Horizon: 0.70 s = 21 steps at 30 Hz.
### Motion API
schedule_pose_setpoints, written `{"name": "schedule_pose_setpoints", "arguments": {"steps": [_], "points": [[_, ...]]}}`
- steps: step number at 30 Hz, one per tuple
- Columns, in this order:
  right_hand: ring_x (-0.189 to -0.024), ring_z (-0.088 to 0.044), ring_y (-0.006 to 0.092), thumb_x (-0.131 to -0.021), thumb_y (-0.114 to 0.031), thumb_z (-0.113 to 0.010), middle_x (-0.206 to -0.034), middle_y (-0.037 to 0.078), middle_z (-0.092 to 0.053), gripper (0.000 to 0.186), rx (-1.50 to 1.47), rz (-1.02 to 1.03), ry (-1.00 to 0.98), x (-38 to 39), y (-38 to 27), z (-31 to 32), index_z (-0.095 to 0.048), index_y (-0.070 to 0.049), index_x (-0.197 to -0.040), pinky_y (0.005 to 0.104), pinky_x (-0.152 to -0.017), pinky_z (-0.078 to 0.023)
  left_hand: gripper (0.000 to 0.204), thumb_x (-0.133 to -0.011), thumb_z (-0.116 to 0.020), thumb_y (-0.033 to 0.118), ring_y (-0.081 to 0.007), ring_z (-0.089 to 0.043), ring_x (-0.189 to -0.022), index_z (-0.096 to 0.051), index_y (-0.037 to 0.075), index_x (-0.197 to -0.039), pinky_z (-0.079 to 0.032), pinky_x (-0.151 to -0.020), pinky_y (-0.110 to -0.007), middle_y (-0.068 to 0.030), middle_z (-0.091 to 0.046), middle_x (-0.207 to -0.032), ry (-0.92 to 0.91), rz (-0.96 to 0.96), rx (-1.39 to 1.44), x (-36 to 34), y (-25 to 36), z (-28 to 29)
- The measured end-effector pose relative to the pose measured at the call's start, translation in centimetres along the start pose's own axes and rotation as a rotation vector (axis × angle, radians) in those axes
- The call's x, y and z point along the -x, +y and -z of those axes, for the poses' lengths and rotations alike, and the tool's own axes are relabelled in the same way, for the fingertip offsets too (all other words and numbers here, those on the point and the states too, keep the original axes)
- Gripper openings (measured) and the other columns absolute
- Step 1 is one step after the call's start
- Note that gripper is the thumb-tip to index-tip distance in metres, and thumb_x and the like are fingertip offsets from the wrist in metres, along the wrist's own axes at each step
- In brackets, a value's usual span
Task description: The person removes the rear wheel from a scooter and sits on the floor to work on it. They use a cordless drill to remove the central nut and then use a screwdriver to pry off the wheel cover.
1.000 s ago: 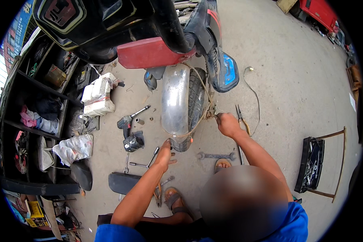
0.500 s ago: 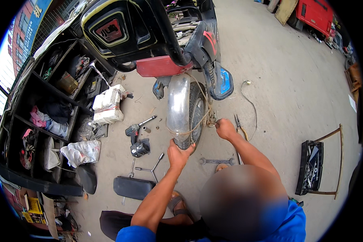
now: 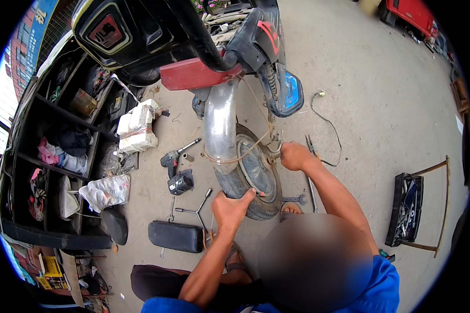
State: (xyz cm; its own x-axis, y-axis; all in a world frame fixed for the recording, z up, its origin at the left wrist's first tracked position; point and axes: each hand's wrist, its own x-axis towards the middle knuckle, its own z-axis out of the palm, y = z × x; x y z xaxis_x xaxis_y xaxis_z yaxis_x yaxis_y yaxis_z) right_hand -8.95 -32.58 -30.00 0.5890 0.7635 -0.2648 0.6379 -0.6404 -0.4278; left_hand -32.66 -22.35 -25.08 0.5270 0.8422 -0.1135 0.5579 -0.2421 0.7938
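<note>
A scooter's rear wheel [image 3: 256, 175] leans out from under its silver mudguard [image 3: 220, 125], its hub side turned up to the right. My left hand [image 3: 232, 209] is wrapped round the near left part of the tyre, thumb over the sidewall. Beside the hub, my right hand [image 3: 296, 155] is closed in a fist at the axle end; what it grips is hidden by the fingers. A thin brown cord [image 3: 256, 142] loops round the mudguard and across the wheel. Above hangs the scooter's red rear panel [image 3: 198, 74].
On the ground at left lie a cordless impact wrench [image 3: 175, 169], a three-way socket wrench [image 3: 197, 209] and a black padded seat [image 3: 175, 236]. Pliers [image 3: 312, 146] and a spanner [image 3: 296, 199] lie near my right arm. A toolbox [image 3: 406, 208] stands at right, black shelving [image 3: 52, 122] at far left.
The wheel has come toward me and tilted further out from the mudguard, exposing more of its hub face. My left hand moved down with the tyre; the scooter body shifted left in view.
</note>
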Motion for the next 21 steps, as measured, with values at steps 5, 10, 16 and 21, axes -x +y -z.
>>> {"name": "schedule_pose_setpoints", "arguments": {"steps": [5,10,16,21], "points": [[-0.104,-0.066,0.0419,-0.083,-0.013,-0.056,-0.105,0.026,-0.069,0.026,0.054,-0.005,0.05,-1.6,1.6,-0.5,-0.07,0.001,-0.099,0.0488,-0.089,-0.053,0.052,-0.069,-0.087,0.044,-0.0291,-0.073,-0.072,-0.073,-0.004,-0.084,-0.055,-0.07,-0.041,-0.0173,-0.074,-0.077,-0.027,-0.023,0.14,0.6,0.4,-1.1],[-0.099,-0.066,0.0447,-0.083,-0.013,-0.056,-0.102,0.028,-0.069,0.024,-0.005,0.065,0.067,-1.6,2.0,-1.1,-0.07,0.003,-0.094,0.051,-0.087,-0.054,0.043,-0.076,-0.084,0.032,-0.02,-0.071,-0.079,-0.072,-0.004,-0.095,-0.055,-0.074,-0.034,-0.0128,-0.075,-0.087,-0.012,-0.007,0.069,0.6,-0.9,-1.8],[-0.096,-0.067,0.0461,-0.082,-0.014,-0.055,-0.101,0.029,-0.069,0.026,-0.012,0.04,0.098,-0.5,2.2,-2.1,-0.07,0.004,-0.095,0.0534,-0.087,-0.053,0.032,-0.079,-0.083,0.019,-0.0125,-0.066,-0.08,-0.073,-0.005,-0.098,-0.053,-0.072,-0.03,-0.0072,-0.074,-0.088,-0.11,0.079,0.289,2.8,-2.0,-1.9],[-0.099,-0.067,0.0448,-0.082,-0.014,-0.055,-0.102,0.03,-0.069,0.027,0.046,0.072,0.011,0.6,1.1,-1.4,-0.071,0.003,-0.096,0.0513,-0.089,-0.054,0.037,-0.083,-0.083,0.021,-0.0152,-0.067,-0.081,-0.071,-0.008,-0.102,-0.055,-0.069,-0.03,-0.0097,-0.072,-0.096,-0.187,0.202,0.496,6.6,-1.8,-2.2]]}}
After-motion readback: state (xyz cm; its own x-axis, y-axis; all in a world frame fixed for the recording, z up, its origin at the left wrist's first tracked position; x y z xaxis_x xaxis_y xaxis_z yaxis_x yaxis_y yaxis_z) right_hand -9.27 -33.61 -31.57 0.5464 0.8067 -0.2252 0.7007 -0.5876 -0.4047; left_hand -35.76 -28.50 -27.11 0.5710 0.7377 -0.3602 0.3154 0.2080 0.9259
